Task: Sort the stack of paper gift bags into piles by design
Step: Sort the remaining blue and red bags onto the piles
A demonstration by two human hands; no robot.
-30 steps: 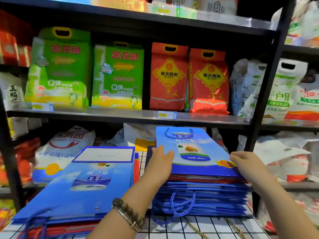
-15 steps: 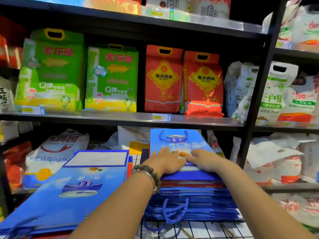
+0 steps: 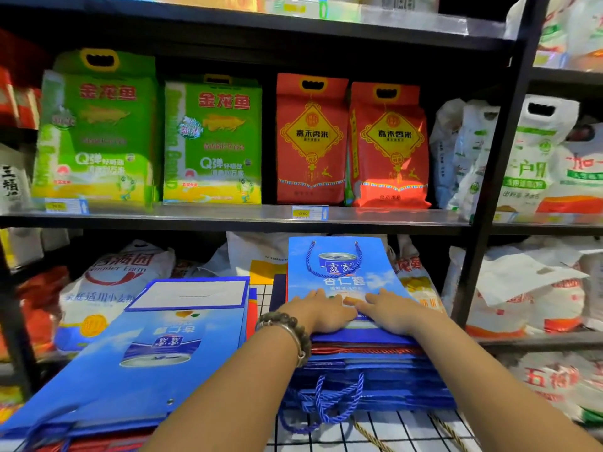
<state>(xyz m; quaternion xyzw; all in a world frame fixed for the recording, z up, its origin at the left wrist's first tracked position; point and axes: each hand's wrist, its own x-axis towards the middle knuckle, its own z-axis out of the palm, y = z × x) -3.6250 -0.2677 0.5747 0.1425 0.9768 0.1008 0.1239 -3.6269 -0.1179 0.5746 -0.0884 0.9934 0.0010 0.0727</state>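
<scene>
To the left of the hands, a pile of glossy blue paper gift bags (image 3: pixel 146 353) lies flat, the top one printed with a tin can and showing a white rectangular base panel. The left hand (image 3: pixel 321 313), with a beaded bracelet (image 3: pixel 287 327) at the wrist, presses palm down with straight fingers on the top blue bag (image 3: pixel 339 272) of the unsorted stack (image 3: pixel 368 376). That stack is a thick layering of blue sheets with thin red edges, and twisted blue cord handles (image 3: pixel 329 399) spill from its near side. The right hand (image 3: pixel 391 313) lies just beside the left, equally flat and holding nothing. A second ago the hands were apart at the bag's two side edges; they have since come together at its middle, as they were half a second ago. Under both piles is a white surface (image 3: pixel 408 429) ruled with a black grid. Beyond the hands a black metal shelf (image 3: pixel 228 216) carries green rice bags (image 3: pixel 212 141) and red rice bags (image 3: pixel 311 138), and a black upright post (image 3: pixel 489 190) stands to the right with white sacks (image 3: pixel 528 151) beyond it.
</scene>
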